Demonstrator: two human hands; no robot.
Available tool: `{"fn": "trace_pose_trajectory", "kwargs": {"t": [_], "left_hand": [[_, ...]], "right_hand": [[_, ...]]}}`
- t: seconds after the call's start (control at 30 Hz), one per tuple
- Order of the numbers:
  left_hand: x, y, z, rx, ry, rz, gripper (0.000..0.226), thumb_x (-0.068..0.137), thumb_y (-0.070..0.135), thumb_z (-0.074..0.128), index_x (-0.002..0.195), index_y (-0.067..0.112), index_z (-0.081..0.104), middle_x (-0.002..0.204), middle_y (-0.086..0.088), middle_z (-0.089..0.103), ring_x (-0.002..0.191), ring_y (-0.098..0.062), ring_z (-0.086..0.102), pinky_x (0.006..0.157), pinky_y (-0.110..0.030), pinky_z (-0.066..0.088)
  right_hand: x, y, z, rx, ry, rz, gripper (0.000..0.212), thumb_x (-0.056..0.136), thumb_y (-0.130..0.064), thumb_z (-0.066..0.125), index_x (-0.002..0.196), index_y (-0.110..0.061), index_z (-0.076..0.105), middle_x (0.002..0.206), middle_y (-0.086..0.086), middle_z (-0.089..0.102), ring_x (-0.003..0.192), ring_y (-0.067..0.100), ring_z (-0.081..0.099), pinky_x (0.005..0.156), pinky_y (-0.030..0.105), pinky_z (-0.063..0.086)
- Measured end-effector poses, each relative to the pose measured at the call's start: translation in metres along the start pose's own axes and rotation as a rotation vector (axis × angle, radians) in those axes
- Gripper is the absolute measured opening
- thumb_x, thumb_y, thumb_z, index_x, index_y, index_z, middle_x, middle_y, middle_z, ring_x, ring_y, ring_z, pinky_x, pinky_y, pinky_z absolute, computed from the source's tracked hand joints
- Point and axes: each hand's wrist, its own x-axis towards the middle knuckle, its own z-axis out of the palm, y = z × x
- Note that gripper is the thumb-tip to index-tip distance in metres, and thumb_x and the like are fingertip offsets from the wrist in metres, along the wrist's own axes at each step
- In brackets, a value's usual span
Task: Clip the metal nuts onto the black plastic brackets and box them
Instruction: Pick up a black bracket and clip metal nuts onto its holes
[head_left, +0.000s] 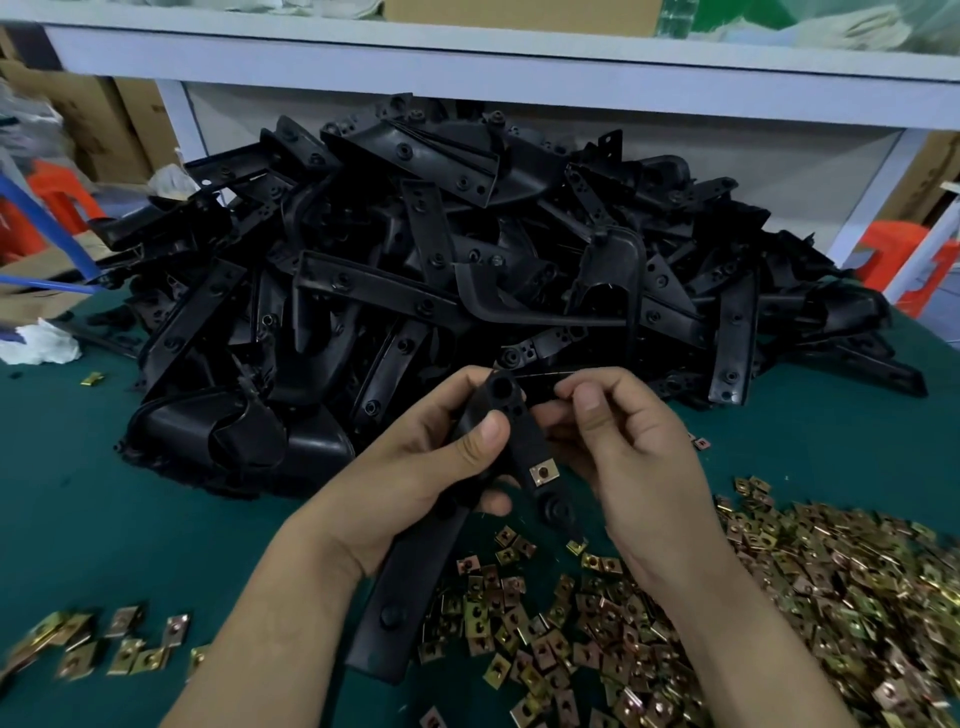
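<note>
Bracket (524, 447) is held above the desk (156, 493), left hand (441, 467) clamped round its middle. One nut (544, 474) is clipped near its lower end. Right hand (623, 457) is curled at the top edge; can't tell what it pinches. Loose nuts (779, 597) lie below-right.

Two hands (415, 467); one held bracket (523, 441); one clipped nut (543, 474); loose nuts (779, 597) uncountable.

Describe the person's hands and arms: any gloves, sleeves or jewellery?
Both are bare. The left hand and right hand wear no gloves, and no rings show on the visible fingers. The left forearm and right forearm are uncovered down to the frame's edge, with no sleeve, watch or wristband in view. The fingernails are cut short.
</note>
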Motion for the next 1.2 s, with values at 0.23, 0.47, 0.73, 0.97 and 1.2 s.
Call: {"fn": "trace_pose_trajectory", "kwargs": {"t": [0.23,0.47,0.73,0.97,1.2], "left_hand": [[0.001,0.001,0.0,0.026,0.031,-0.001,0.033,0.091,0.032,0.062,0.12,0.02,0.055,0.09,-0.003,0.069,0.068,-0.01,0.066,0.063,-0.022,0.055],[0.002,0.0,0.0,0.019,0.043,0.004,0.024,0.093,0.027,0.061,0.117,0.024,0.059,0.09,-0.003,0.069,0.068,-0.012,0.067,0.063,-0.022,0.055],[0.001,0.0,0.001,0.055,0.03,-0.02,0.025,0.094,0.026,0.063,0.119,0.021,0.059,0.089,-0.003,0.071,0.071,-0.012,0.069,0.064,-0.022,0.056],[0.002,0.0,0.002,0.07,0.036,-0.018,0.029,0.096,0.025,0.064,0.122,0.017,0.056,0.092,-0.007,0.07,0.073,-0.013,0.069,0.066,-0.023,0.056],[0.002,0.0,0.002,0.032,0.044,0.0,0.023,0.093,0.025,0.065,0.116,0.021,0.06,0.087,-0.002,0.069,0.07,-0.013,0.068,0.063,-0.023,0.056]], "right_hand": [[-0.001,-0.002,-0.004,-0.061,-0.057,0.013,0.011,0.102,-0.024,0.052,0.095,-0.024,0.06,0.107,-0.001,0.075,0.102,0.02,0.071,0.088,0.041,0.056],[-0.001,-0.007,-0.005,0.05,-0.028,0.048,0.017,0.086,-0.025,0.066,0.098,-0.028,0.077,0.09,0.001,0.073,0.085,0.014,0.068,0.08,0.026,0.057],[-0.004,-0.013,0.0,0.135,-0.03,0.158,0.022,0.073,-0.035,0.076,0.09,-0.022,0.079,0.095,0.004,0.076,0.088,0.017,0.072,0.075,0.025,0.057],[-0.006,-0.013,0.009,0.176,0.021,0.234,0.022,0.076,-0.032,0.076,0.09,-0.015,0.078,0.098,0.012,0.076,0.085,0.021,0.072,0.074,0.031,0.06],[-0.009,-0.012,0.016,0.194,0.091,0.246,0.015,0.084,-0.027,0.074,0.091,-0.014,0.078,0.097,0.017,0.076,0.085,0.027,0.073,0.074,0.04,0.061]]}}
